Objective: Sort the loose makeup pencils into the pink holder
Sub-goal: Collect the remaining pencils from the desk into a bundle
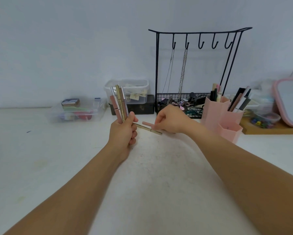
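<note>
The left hand (123,133) has its grip closed round a bunch of slim makeup pencils (119,102), pink, gold and silver, standing upright and fanning out above the fist. Just beside it, the right hand (169,120) curls knuckles-up over the white table (57,158); its fingertips meet a thin gold pencil (148,129) and a short pink pencil (147,123) lying on the table between the two hands, though I cannot tell whether it truly has hold of either. To the right, near the table's back edge, stands the pink plastic holder of hexagonal tubes (215,112), touching nothing in the hands, with dark and pale sticks already poking out of its taller tubes. Behind it rises a black wire jewellery stand (200,36) with chains hanging from its hooks. Clear plastic boxes (127,90) sit along the back edge to the left.
</note>
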Demonstrator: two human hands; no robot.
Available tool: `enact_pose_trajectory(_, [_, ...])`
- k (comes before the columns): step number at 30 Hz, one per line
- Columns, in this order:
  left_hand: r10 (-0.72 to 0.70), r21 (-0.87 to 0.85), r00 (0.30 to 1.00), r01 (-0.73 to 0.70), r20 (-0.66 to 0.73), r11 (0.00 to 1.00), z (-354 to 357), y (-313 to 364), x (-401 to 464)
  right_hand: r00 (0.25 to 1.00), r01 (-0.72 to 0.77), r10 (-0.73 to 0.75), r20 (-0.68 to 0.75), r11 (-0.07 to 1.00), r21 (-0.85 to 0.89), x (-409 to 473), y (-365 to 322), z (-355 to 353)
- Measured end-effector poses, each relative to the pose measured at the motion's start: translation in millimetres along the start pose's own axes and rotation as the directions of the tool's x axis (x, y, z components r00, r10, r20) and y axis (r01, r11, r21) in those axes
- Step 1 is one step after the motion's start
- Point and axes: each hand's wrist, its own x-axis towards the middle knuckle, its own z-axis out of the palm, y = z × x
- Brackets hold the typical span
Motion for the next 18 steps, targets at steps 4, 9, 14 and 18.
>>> enact_pose_trajectory(4, [-0.026, -0.015, 1.000, 0.026, -0.010, 1.000, 1, 3, -2, 0.999, -0.014, 0.017, 0.035, 0.996, -0.091, 3, 2, 13])
enact_pose_trajectory(9, [-0.039, -0.007, 0.999, 0.039, -0.016, 0.999, 2, 5, -4, 0.994, -0.002, 0.013, 0.107, 0.995, -0.099, 3, -2, 13])
enact_pose_trajectory(14, [-0.041, -0.024, 0.999, 0.041, 0.001, 0.999, 2, 5, -4, 0.986, -0.058, 0.029, 0.167, 0.984, 0.170, -3, -3, -7])
enact_pose_trajectory(18, [-0.032, -0.041, 0.999, 0.033, 0.038, 0.999, 1, 5, -5, 0.977, -0.083, -0.026, 0.211, 0.866, 0.493, -6, -9, -18])
